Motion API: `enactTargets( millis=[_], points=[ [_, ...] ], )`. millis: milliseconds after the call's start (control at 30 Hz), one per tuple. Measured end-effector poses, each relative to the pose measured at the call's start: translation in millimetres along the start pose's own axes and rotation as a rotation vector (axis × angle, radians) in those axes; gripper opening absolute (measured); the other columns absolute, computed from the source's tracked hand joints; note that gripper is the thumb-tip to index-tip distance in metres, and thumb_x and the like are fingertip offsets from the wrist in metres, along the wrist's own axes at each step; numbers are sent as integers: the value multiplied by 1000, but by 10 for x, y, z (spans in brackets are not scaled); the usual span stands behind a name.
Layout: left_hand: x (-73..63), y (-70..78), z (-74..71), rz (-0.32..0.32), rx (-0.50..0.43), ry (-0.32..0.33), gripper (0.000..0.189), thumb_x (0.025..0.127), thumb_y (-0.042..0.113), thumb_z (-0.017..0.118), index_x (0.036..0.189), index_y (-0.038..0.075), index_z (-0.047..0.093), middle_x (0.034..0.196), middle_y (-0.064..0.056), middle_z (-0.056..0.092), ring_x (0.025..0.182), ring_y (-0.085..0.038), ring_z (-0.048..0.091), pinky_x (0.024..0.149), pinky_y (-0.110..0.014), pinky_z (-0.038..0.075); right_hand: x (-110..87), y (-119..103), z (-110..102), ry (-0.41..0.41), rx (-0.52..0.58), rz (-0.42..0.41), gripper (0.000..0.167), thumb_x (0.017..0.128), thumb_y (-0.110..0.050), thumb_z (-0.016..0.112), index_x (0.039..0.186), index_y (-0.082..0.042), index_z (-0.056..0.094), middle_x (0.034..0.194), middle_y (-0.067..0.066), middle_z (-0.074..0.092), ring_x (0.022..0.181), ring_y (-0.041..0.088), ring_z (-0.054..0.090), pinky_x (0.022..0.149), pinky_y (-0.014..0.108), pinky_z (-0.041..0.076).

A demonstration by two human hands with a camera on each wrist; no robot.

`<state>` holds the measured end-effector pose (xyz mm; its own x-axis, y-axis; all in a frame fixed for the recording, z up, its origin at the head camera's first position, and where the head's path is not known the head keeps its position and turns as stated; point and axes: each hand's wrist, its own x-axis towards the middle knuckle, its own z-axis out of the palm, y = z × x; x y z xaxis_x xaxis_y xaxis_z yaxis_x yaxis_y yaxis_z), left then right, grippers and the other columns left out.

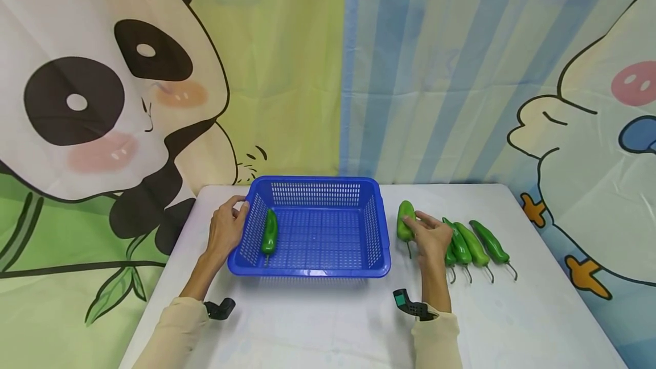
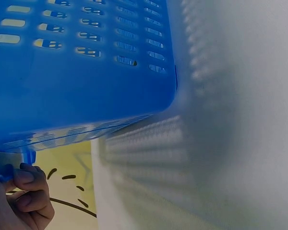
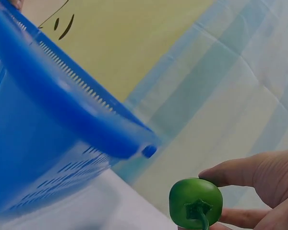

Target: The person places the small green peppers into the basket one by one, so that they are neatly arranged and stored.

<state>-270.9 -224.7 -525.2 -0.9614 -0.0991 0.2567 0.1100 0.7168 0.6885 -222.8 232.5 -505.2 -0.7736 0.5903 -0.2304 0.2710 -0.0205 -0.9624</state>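
My right hand (image 1: pixel 432 236) pinches a green pepper (image 1: pixel 405 222) between thumb and fingers, just right of the blue basket (image 1: pixel 307 273). In the right wrist view that pepper (image 3: pixel 194 201) shows its stem end, held clear of the basket wall. My left hand (image 1: pixel 228 226) grips the left rim of the basket; the left wrist view shows its curled fingers (image 2: pixel 33 191) at the rim. Inside the basket, near its left wall, lies one green pepper (image 1: pixel 269 233) with its stem toward me.
Several more green peppers (image 1: pixel 489 242) lie side by side on the white table (image 1: pixel 328 323), right of my right hand, which partly hides the nearest ones. Behind the table hangs a cartoon-printed curtain (image 1: pixel 410 73).
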Motion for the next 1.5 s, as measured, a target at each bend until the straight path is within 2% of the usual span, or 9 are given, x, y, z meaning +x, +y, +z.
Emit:
enactTargets(
  millis=[167, 300, 700, 1100, 1500],
  points=[
    [-12, -2, 0, -8, 0, -2, 41, 115, 28, 54, 142, 0, 67, 79, -18, 71, 65, -26, 62, 62, -35, 44, -49, -65, -13, -16, 0, -3, 51, 90, -17, 88, 137, -4, 75, 125, 16, 73, 87, 7, 67, 68, 19, 54],
    [-9, 0, -3, -9, -4, -4, 41, 115, 28, 54, 142, 0, 66, 80, -19, 72, 66, -27, 63, 63, -36, 44, -75, -124, -24, -22, 5, -19, 51, 91, -18, 87, 138, -4, 74, 131, 18, 71, 93, 9, 67, 71, 19, 53],
    [25, -33, 26, 10, 8, 19, 39, 114, 28, 56, 140, 2, 68, 78, -16, 72, 63, -23, 60, 61, -36, 43, -198, -286, -1, -33, 27, -71, 50, 91, -19, 88, 137, -4, 75, 128, 19, 72, 89, 6, 68, 71, 20, 56],
    [17, -33, 37, 2, 6, 11, 41, 114, 29, 55, 142, 2, 68, 80, -18, 72, 64, -25, 62, 62, -36, 43, -293, -418, 0, -58, 83, -105, 47, 93, -17, 87, 135, -1, 75, 123, 19, 73, 83, 2, 72, 71, 20, 60],
    [19, -48, 38, 6, 6, 13, 42, 115, 30, 54, 142, 1, 67, 79, -17, 72, 63, -24, 61, 61, -36, 43, -395, -514, 73, -109, 145, -128, 48, 90, -16, 89, 132, 3, 76, 103, 4, 76, 81, 3, 75, 73, 22, 62]
  ],
)
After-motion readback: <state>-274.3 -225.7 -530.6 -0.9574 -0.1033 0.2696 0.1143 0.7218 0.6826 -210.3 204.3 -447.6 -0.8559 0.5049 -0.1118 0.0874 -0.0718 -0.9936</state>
